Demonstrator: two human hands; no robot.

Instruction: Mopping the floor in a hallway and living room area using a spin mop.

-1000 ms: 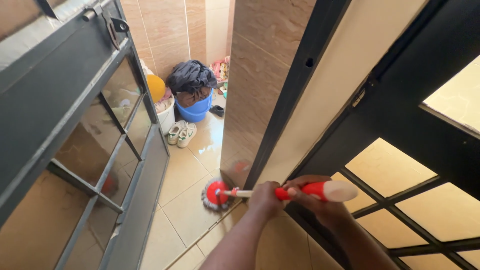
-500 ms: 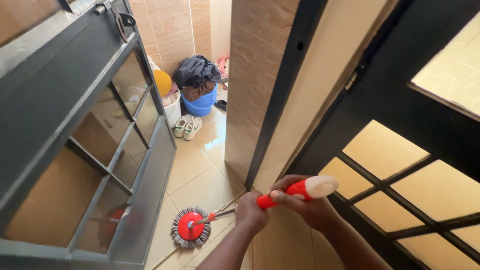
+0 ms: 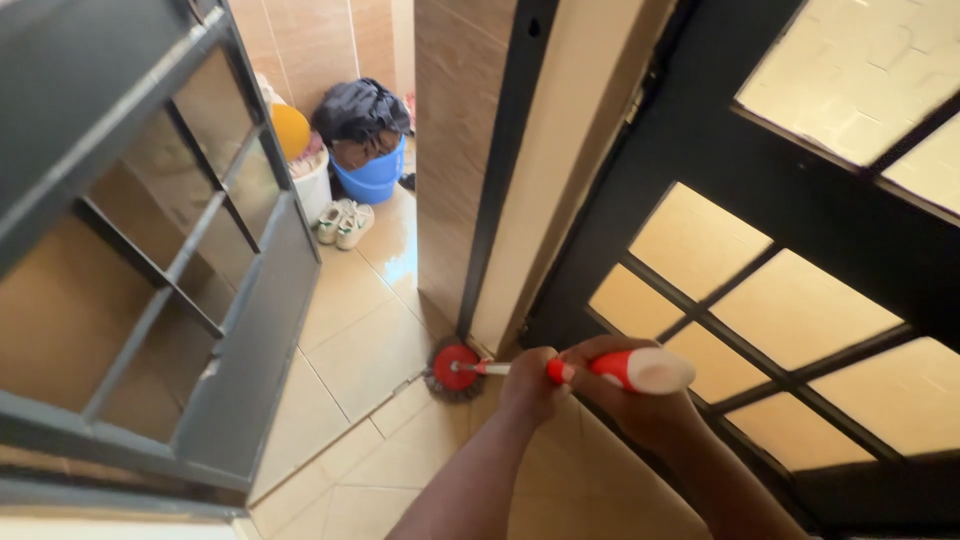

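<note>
**Mop head jammed at the door frame foot**

I see left hand [image 3: 530, 380] and right hand [image 3: 630, 395] both closed round the mop handle [image 3: 610, 368]. Mop head [image 3: 455, 368] touches the door frame [image 3: 495, 200] base, probably snagging; the tiles [image 3: 370, 350] beside it look wet, so feet may slip.

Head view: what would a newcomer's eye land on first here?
First the red mop head on the tiled floor, pressed against the foot of the black door frame. Both hands grip its handle at bottom centre: left hand lower down, right hand on the red grip. Farther back, a blue bucket heaped with dark clothes and white sneakers.
</note>
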